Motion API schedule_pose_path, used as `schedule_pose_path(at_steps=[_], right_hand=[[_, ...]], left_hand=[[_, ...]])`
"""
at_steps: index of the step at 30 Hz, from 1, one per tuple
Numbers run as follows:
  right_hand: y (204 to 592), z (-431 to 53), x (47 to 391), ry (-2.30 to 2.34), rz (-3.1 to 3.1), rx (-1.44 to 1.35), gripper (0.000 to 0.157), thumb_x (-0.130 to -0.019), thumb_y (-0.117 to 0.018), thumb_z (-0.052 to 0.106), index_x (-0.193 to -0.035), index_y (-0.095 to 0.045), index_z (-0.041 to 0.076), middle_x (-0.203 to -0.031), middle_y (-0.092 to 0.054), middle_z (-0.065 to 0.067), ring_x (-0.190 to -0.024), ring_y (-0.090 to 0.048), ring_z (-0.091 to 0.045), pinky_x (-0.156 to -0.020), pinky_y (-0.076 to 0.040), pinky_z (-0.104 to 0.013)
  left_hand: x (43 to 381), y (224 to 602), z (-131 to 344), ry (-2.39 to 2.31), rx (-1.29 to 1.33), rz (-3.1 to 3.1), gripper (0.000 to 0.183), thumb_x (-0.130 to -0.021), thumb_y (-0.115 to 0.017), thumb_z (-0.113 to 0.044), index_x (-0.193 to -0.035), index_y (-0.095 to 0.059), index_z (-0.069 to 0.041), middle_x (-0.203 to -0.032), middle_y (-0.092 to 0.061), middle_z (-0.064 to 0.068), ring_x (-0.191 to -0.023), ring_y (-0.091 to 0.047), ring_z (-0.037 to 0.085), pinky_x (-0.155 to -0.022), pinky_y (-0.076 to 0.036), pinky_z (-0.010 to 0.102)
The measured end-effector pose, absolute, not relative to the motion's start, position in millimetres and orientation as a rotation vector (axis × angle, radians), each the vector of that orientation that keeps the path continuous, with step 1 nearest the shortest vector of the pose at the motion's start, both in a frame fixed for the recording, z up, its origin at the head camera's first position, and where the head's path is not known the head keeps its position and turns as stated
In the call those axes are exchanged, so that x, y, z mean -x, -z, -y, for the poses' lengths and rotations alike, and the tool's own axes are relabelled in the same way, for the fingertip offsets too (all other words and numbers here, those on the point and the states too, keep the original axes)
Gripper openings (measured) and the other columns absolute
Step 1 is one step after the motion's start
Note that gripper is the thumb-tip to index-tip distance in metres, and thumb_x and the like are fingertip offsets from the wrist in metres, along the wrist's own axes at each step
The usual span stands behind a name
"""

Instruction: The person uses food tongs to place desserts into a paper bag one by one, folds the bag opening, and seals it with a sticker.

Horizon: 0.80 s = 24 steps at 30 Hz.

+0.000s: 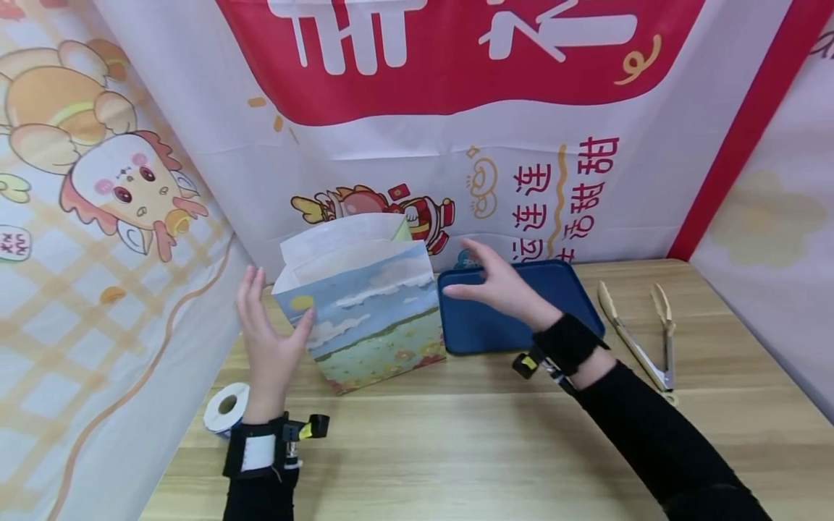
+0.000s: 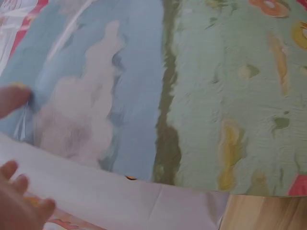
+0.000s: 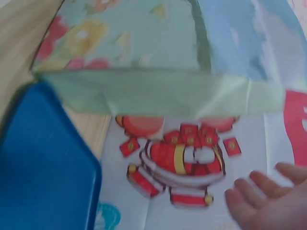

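A paper bag [image 1: 374, 318] with a painted sky and flower meadow stands on the table, its white-lined mouth open at the top. At its left side my left hand [image 1: 268, 336] is spread, the thumb in front of the bag's upper left corner. In the left wrist view the thumb [image 2: 13, 99] lies close against the painted face; whether it presses there I cannot tell. My right hand [image 1: 504, 286] hovers over the blue tray [image 1: 495, 329], right of the bag and apart from it, fingers extended and holding nothing. The right wrist view shows the bag's pale green side [image 3: 168, 91].
Metal tongs [image 1: 641, 347] with tan tips lie spread on the right of the wooden table [image 1: 443, 449]. A roll of white labels or tape [image 1: 226, 407] stands by my left wrist. Printed cloth [image 1: 391, 152] hangs behind the table and along both sides.
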State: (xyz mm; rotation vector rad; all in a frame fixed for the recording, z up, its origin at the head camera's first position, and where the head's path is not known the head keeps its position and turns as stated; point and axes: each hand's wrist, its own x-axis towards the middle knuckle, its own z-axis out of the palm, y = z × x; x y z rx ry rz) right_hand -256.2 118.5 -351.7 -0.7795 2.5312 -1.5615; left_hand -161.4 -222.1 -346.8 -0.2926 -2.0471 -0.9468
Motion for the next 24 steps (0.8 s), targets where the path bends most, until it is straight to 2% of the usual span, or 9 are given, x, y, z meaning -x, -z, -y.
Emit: schedule_pose_path(at_steps=[3,7,9,12,15,19,22,24], right_hand=[[346.1,-98.5,262.8,1.538,-2.447,0.894,0.092,-0.082,-0.068,0.045,-0.152,-0.012,0.028,-0.158,-0.015,-0.004,-0.139,-0.018,-0.019,-0.111,-0.028,-0.044],[332.9,-75.6,265.1,1.581,-2.283,0.948,0.093,-0.086,-0.068,0.029,-0.153,-0.004,0.029,-0.159,-0.005,-0.004,-0.140,-0.014,-0.022,-0.110,-0.029,-0.047],[325.8,-64.6,266.6,1.633,-2.170,0.978,0.095,-0.087,-0.067,0.019,-0.153,0.000,0.026,-0.159,-0.003,-0.006,-0.138,-0.020,-0.024,-0.107,-0.034,-0.048],[325.0,-51.4,274.5,1.697,-2.012,1.007,0.097,-0.087,-0.065,0.011,-0.153,0.005,0.023,-0.157,-0.013,-0.010,-0.130,-0.035,-0.024,-0.104,-0.039,-0.047],[336.5,-44.5,290.2,1.758,-1.890,1.015,0.098,-0.086,-0.065,0.007,-0.153,0.004,0.027,-0.149,-0.030,-0.012,-0.117,-0.049,-0.024,-0.099,-0.045,-0.045],[351.9,-40.8,306.2,1.806,-1.841,1.045,0.094,-0.084,-0.068,0.006,-0.152,-0.009,0.031,-0.133,-0.047,-0.012,-0.110,-0.054,-0.023,-0.094,-0.049,-0.045],[349.1,-40.3,303.7,1.829,-1.843,1.076,0.086,-0.082,-0.068,0.002,-0.151,-0.020,0.024,-0.128,-0.051,-0.014,-0.110,-0.054,-0.024,-0.094,-0.048,-0.046],[344.5,-40.6,298.4,1.840,-1.884,1.078,0.081,-0.081,-0.069,0.000,-0.148,-0.026,0.018,-0.128,-0.052,-0.015,-0.110,-0.053,-0.023,-0.096,-0.047,-0.047]], left_hand=[[169.2,341.5,232.3,1.250,0.286,2.198,0.095,-0.078,-0.072,-0.004,-0.152,-0.013,-0.008,-0.156,-0.014,0.015,-0.138,-0.014,0.026,-0.109,-0.016,0.065],[188.6,342.4,251.6,1.576,0.323,2.338,0.102,-0.084,-0.068,-0.006,-0.153,0.005,-0.024,-0.159,0.001,0.004,-0.140,0.004,0.019,-0.110,-0.001,0.067],[198.0,343.7,259.9,1.683,0.368,2.361,0.104,-0.085,-0.066,-0.005,-0.152,0.010,-0.028,-0.158,0.011,0.002,-0.139,0.014,0.018,-0.108,0.002,0.069],[207.2,345.8,269.3,1.761,0.407,2.396,0.105,-0.085,-0.064,-0.003,-0.151,0.013,-0.030,-0.156,0.021,-0.001,-0.137,0.020,0.022,-0.106,0.001,0.072],[212.5,344.7,271.7,1.838,0.410,2.411,0.108,-0.084,-0.064,0.000,-0.150,0.016,-0.033,-0.156,0.021,0.002,-0.138,0.005,0.032,-0.108,-0.007,0.069],[216.6,342.4,270.7,1.906,0.386,2.425,0.112,-0.083,-0.063,0.003,-0.148,0.020,-0.035,-0.157,0.013,0.013,-0.132,-0.017,0.040,-0.109,-0.016,0.064],[219.9,344.6,270.2,1.884,0.397,2.426,0.107,-0.083,-0.064,0.004,-0.151,0.011,-0.029,-0.153,-0.013,0.015,-0.127,-0.028,0.036,-0.106,-0.030,0.052],[221.9,348.0,269.7,1.865,0.420,2.418,0.097,-0.082,-0.065,0.005,-0.152,-0.004,-0.023,-0.144,-0.029,0.011,-0.121,-0.035,0.031,-0.099,-0.039,0.039]])
